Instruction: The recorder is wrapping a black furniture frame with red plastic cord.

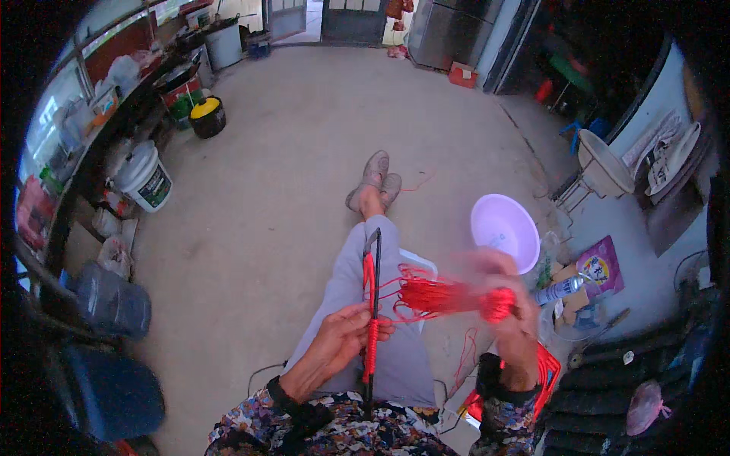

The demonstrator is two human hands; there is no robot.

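Head view: right hand [508, 304] motion-blurred, gripping red cord bundle [445, 298].

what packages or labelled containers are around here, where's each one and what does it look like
Purple pouch: flat bag on the floor to the person's right, purple with a round yellow and white patch.
White bucket: round tub with a lid by the shelves on the left, a dark label panel on its side.
Spray can: slim can lying beside the right hand, pale with a blue band.
Black tub: round, yellow lid, far left floor.
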